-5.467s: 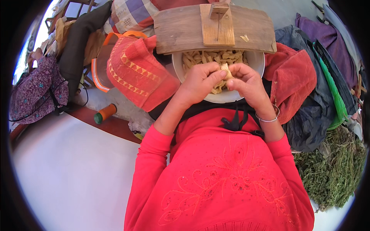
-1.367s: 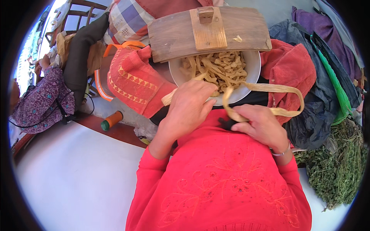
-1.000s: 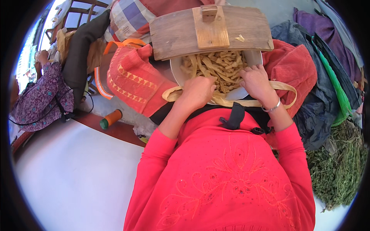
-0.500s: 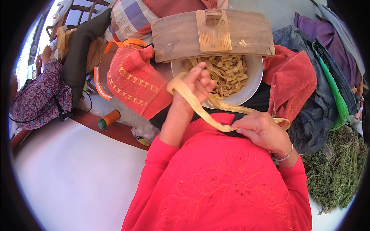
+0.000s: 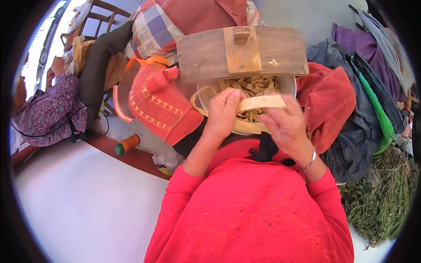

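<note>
Green plants (image 5: 383,201) lie at right. The left hand (image 5: 222,111) pinches a pale strip (image 5: 263,102) above the bowl (image 5: 288,85), its tip near the right edge — I can't tell how the blurry right hand (image 5: 287,125) grips.

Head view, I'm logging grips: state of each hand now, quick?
Left hand: closed, holding a pale strip.
Right hand: blurred at the strip's end; grip cannot be told.
</note>
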Available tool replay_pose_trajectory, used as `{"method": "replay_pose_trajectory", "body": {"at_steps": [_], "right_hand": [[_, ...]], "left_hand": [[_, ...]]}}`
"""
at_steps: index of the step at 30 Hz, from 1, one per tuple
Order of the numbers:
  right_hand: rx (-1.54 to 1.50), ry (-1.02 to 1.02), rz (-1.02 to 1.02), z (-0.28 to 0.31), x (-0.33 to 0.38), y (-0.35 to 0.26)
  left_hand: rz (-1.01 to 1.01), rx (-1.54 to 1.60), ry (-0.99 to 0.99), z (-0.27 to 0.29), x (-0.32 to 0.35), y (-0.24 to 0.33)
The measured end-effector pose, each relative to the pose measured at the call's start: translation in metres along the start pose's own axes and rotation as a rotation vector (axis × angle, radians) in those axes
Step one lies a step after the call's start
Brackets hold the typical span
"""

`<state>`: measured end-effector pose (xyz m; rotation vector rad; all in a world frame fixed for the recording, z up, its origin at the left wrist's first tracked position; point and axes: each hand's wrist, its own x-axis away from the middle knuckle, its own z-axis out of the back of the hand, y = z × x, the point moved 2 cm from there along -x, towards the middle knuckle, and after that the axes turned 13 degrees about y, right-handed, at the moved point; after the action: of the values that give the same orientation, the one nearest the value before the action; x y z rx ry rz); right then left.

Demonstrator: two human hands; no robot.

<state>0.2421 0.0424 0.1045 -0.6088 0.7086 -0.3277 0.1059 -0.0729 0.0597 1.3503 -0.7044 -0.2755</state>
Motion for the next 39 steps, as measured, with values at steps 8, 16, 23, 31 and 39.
{"method": "replay_pose_trajectory", "body": {"at_steps": [8, 16, 23, 31, 39], "right_hand": [[0.25, 0.061, 0.226, 0.024, -0.038, -0.008], [-0.129, -0.059, -0.488, -0.016, 0.012, 0.024], [-0.298, -0.09, -0.684, -0.014, 0.005, 0.054], [-0.996, -0.522, -0.8, 0.028, -0.035, -0.038], [-0.257, 0.255, -0.429, -0.034, -0.026, 0.044]], "left_hand": [[-0.332, -0.522, -0.002, -0.012, -0.002, 0.033], [-0.339, -0.516, 0.057, -0.014, -0.002, 0.036], [-0.449, -0.75, -0.275, -0.007, 0.009, 0.048], [-0.103, 0.032, -0.582, -0.005, -0.035, 0.074], [0.246, 0.556, -0.454, -0.049, -0.01, 0.019]]}}
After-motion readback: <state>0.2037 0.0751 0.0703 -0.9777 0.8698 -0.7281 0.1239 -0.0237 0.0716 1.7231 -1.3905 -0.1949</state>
